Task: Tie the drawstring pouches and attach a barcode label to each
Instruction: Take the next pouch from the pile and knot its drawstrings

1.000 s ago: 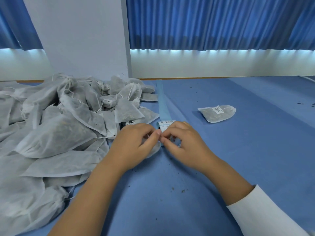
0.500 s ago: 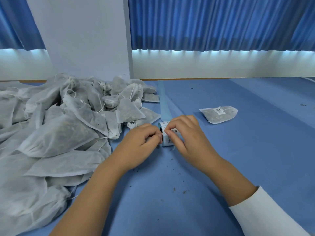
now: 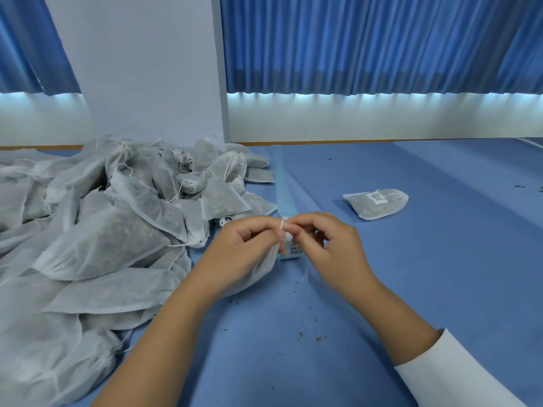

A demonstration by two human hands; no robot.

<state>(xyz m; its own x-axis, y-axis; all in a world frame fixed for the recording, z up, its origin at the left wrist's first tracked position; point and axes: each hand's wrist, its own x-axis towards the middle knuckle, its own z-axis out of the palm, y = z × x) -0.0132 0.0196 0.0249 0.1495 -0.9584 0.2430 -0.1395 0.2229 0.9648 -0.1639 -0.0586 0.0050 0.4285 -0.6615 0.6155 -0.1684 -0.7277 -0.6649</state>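
White non-woven fabric makes up the pouch in work, which sits mid-table close to the person; its body slants down beneath the left hand, with the neck end pointing up toward the fingertips. That hand's fingers curl round the neck, and the drawstring is looped around one fingertip. The right hand meets it knuckles up, wrist angled in from the right, thumb and forefinger pinching the drawstring. Just behind the hands the label strip runs lengthwise straight away across the blue table, its near end showing barcodes. One labelled pouch lies flat and crosswise further right, and a pile of pouches lies left.
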